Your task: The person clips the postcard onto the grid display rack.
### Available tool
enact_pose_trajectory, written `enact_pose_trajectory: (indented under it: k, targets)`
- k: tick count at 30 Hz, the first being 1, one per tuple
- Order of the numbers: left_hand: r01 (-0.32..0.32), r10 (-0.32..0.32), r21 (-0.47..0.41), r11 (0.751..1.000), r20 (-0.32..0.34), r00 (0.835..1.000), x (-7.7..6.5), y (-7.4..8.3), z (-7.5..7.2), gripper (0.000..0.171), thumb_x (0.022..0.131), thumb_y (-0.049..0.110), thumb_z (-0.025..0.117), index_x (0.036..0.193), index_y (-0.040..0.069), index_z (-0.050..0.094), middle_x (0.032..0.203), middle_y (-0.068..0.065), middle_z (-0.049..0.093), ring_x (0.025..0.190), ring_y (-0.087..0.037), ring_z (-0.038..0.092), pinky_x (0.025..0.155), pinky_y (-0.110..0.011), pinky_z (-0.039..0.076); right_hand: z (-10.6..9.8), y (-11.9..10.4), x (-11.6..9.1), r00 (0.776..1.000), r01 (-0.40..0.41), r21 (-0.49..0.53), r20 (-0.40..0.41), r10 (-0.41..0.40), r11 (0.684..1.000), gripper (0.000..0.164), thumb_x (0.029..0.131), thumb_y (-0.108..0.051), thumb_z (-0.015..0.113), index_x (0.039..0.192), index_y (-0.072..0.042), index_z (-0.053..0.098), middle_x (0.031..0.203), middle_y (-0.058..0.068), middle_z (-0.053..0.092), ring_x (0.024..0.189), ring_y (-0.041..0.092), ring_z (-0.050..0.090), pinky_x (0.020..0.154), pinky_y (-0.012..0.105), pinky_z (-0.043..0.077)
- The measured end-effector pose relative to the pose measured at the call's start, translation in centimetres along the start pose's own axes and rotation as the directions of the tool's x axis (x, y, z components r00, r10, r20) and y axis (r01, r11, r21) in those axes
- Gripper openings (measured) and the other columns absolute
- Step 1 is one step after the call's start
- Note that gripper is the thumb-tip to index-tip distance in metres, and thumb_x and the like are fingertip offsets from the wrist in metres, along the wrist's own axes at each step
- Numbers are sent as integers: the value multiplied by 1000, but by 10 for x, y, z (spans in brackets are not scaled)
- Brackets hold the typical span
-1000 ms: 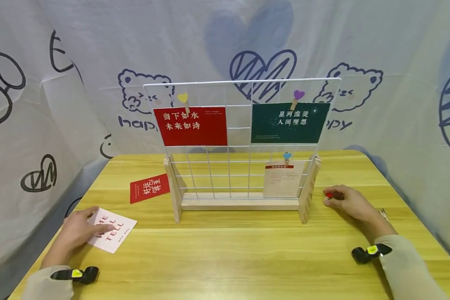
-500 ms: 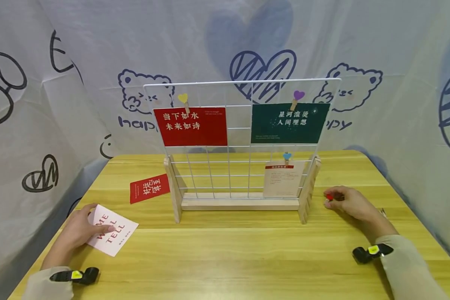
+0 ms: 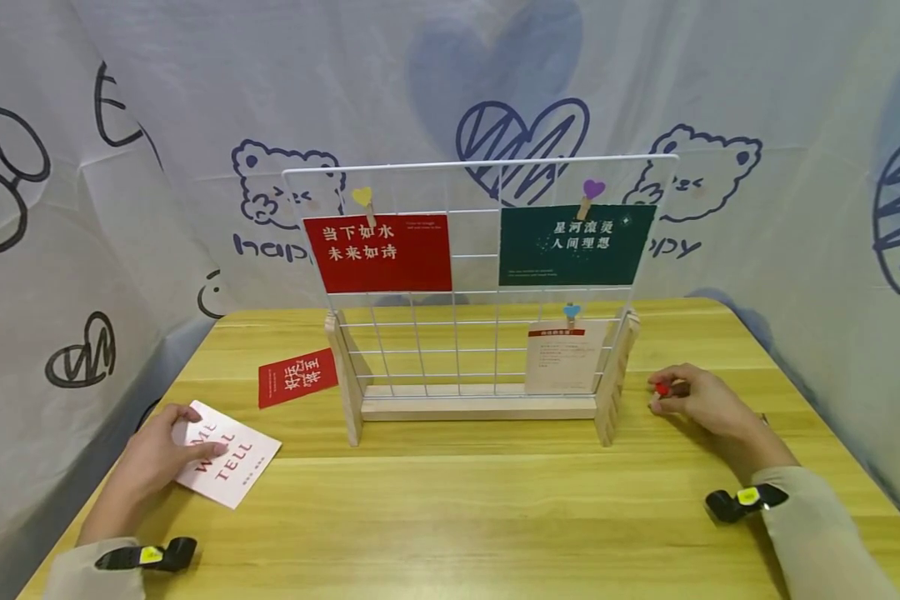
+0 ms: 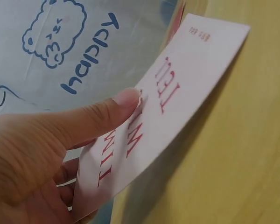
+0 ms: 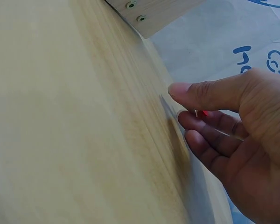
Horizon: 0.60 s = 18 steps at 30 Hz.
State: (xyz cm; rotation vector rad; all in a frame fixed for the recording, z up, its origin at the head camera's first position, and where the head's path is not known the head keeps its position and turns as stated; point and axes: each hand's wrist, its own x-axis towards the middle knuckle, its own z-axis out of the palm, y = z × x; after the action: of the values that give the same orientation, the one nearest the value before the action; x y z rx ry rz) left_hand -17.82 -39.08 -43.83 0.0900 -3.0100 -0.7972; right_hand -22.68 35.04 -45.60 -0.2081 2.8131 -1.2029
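My left hand (image 3: 153,454) holds a white card (image 3: 243,454) with red lettering at the table's left side. Its thumb lies over the printed face, and the other fingers go behind. In the left wrist view the card (image 4: 191,60) is tilted up off the tabletop, with a shadow below it. Over on the right, my right hand (image 3: 708,406) pinches a small clothespin (image 3: 661,389) with a red top between thumb and fingers. Most of that clothespin is hidden by the fingers; only a bit of red (image 5: 203,113) shows in the right wrist view.
A white wire grid (image 3: 453,333) on a wooden stand (image 3: 480,408) bears a red card (image 3: 378,258), a green card (image 3: 573,250) and a cream card (image 3: 562,367), each under a heart-topped clothespin. Another red card (image 3: 296,379) lies left of the stand. A patterned curtain hangs behind.
My left hand and the white card have shifted slightly right and toward the back. My right hand, still pinching the red-topped clothespin, has moved only a little.
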Motion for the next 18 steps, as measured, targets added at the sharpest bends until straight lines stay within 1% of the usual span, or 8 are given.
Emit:
enact_pose_trajectory:
  k: [3,5,8,12,14,15,18]
  targets:
    - [7,-7,19,1000,0,1000,-1,4,-3,76,76,51,80,116,-5,47,114,-34,47,96,-44,44,81,-55,37,-1,-1,0,1000,2,12,0,-2,1000,41,87,-13,75,122,4,59,108,15,61,92,25,56,78,31,46]
    - [0,0,23,1000,2,1000,-2,6,-6,75,77,49,80,117,-6,48,116,-35,47,97,-45,45,83,-56,37,-1,0,0,1000,6,25,-3,-6,1000,41,87,-13,75,121,4,58,106,15,62,91,23,56,76,28,46]
    - [3,-4,20,1000,17,1000,-4,8,-11,70,82,43,78,121,-6,48,121,-37,45,100,-46,44,85,-59,36,-2,0,0,1000,10,29,-12,-10,1000,43,87,-13,75,122,5,59,103,13,63,90,22,56,74,22,47]
    - [8,-8,9,1000,44,999,-7,11,-18,61,88,33,73,126,-6,46,128,-38,41,106,-48,42,89,-63,34,-3,0,-2,1000,7,6,-25,-7,1000,46,88,-15,75,126,4,59,107,14,63,91,21,56,76,20,45]
    - [-4,4,6,1000,53,999,-8,12,-20,58,91,30,70,130,-6,45,131,-39,39,109,-50,41,90,-64,33,-4,0,-3,1000,-1,7,-31,1,1000,46,88,-15,74,127,4,58,109,15,62,92,22,55,76,20,45]
    - [-19,19,6,1000,54,998,-9,12,-21,57,92,28,69,131,-6,45,133,-39,39,111,-50,41,91,-65,33,-4,0,-4,999,7,3,-33,-7,1000,45,89,-14,73,127,4,58,110,16,61,92,22,55,76,20,45]
    - [-84,84,10,996,49,995,-13,14,-21,51,93,19,66,133,-7,45,135,-38,41,115,-51,42,90,-64,34,-5,1,-5,999,26,20,-34,-25,999,40,90,-9,70,125,4,57,111,18,61,92,22,55,76,19,47]
